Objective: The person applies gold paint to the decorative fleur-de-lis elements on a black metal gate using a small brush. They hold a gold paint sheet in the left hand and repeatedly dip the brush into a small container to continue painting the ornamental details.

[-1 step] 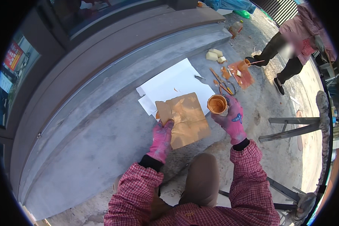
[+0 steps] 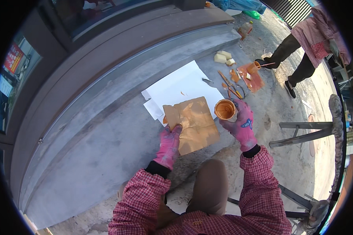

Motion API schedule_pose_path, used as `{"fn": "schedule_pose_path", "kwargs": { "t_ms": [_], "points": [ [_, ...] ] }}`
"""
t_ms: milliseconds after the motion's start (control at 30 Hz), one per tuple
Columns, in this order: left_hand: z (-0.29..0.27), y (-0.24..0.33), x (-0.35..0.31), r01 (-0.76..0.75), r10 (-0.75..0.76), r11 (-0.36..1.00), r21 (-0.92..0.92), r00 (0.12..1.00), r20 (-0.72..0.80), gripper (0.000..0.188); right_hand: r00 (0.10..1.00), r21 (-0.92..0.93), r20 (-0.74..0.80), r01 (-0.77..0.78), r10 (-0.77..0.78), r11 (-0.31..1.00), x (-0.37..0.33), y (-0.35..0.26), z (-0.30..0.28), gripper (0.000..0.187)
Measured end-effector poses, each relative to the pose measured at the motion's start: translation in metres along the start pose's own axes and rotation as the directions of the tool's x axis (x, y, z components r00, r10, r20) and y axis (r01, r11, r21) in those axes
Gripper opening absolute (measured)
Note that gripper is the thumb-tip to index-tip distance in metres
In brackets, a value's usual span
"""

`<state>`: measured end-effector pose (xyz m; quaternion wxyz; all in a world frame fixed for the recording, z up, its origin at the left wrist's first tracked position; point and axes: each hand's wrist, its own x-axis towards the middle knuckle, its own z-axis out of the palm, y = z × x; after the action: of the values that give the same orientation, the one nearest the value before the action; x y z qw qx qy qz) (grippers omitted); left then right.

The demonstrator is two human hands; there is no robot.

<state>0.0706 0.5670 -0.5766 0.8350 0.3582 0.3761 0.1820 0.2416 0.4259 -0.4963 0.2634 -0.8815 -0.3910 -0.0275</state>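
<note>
My gloved left hand (image 2: 169, 144) is closed on the left edge of a brown square of card or stiff paper (image 2: 198, 131) with shiny golden-orange smears. Its thumb lies on top of the sheet. In my gloved right hand (image 2: 243, 124) is a small cup (image 2: 225, 109), tilted so that its orange-coated inside shows. The cup is just right of the brown sheet, and the two look apart. Beneath and beyond them a white sheet (image 2: 184, 82) with a torn edge lies on the grey step, with small orange marks on it.
Beyond the cup lie scissors-like tools (image 2: 235, 92), pale sponge-like blocks (image 2: 220, 58) and a reddish sheet (image 2: 258, 85) bearing an orange cup (image 2: 253, 67) with a stick. A bottle (image 2: 246, 29) stands farther back. Another person (image 2: 302, 47) is at the far right, near a metal-legged stand (image 2: 302, 135).
My hands, the brown sheet and the cup have barely moved. At the far right, a blurred patch in front of the other person's legs no longer shows.
</note>
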Motion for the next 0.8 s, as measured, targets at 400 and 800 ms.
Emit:
{"fn": "schedule_pose_path", "kwargs": {
  "t_ms": [400, 800],
  "points": [
    [0.009, -0.007, 0.007, -0.081, 0.078, 0.988, 0.128, 0.996, 0.034, 0.025, 0.985, -0.136, 0.13, 0.128, -0.111, 0.982, 0.008, -0.029, -0.013, 0.058],
    [0.008, -0.012, 0.015, -0.057, 0.053, 0.997, 0.052, 0.995, 0.086, 0.033, 0.965, -0.229, 0.122, 0.254, -0.231, 0.94, 0.016, -0.03, -0.007, 0.056]
  ]
}}
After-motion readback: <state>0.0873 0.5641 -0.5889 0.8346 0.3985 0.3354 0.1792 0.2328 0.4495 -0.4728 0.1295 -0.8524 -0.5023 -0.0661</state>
